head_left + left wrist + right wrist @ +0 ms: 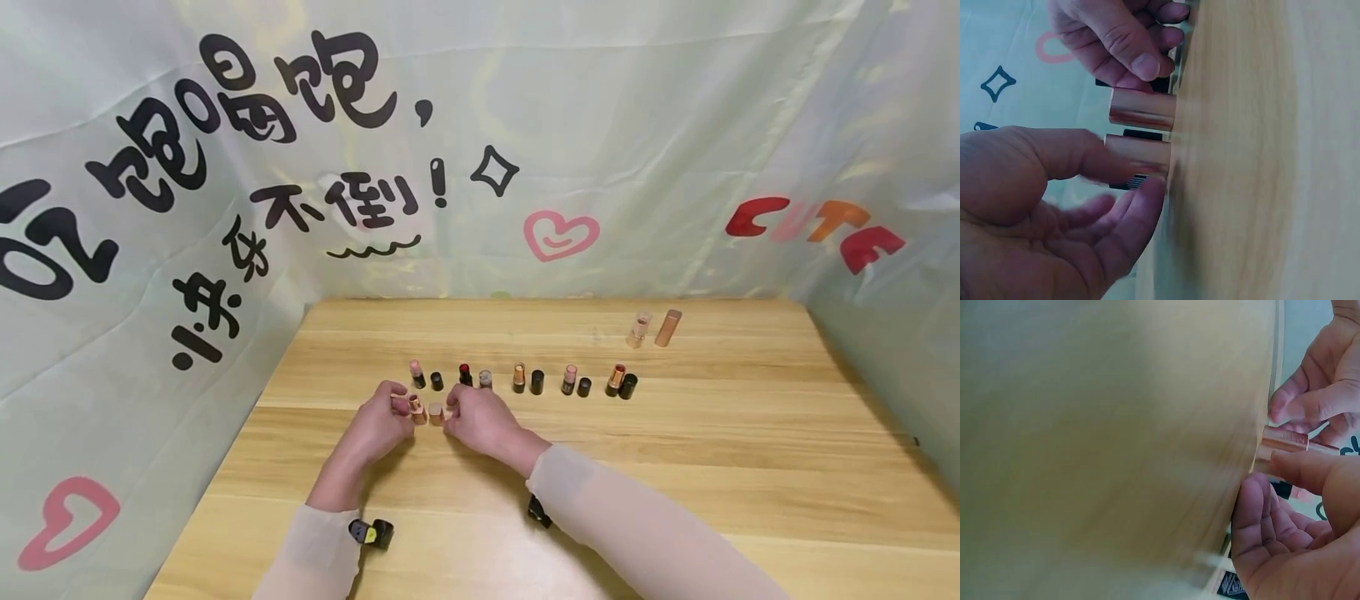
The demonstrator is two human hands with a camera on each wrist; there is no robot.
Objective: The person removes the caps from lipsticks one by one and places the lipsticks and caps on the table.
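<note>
An uncapped rose-gold lipstick (417, 413) stands upright on the table, with its matching rose-gold cap (437, 414) just right of it. My left hand (378, 425) is at the lipstick's left side, thumb and fingers parted around it. In the left wrist view the thumb overlaps the lipstick's rose-gold base (1138, 150). My right hand (483, 421) is on the far side of the cap, its bent fingers and thumb parted close to it. The right wrist view shows the lipstick (1286, 438) upright between the two hands.
Behind the hands runs a row of lipsticks: a pink one (417, 375), a red one (465, 372) and several more, with black caps (537, 382) beside them. Farther back right stand a clear-capped lipstick (639, 330) and a rose-gold tube (668, 327). Printed cloth walls (637, 125) enclose the table.
</note>
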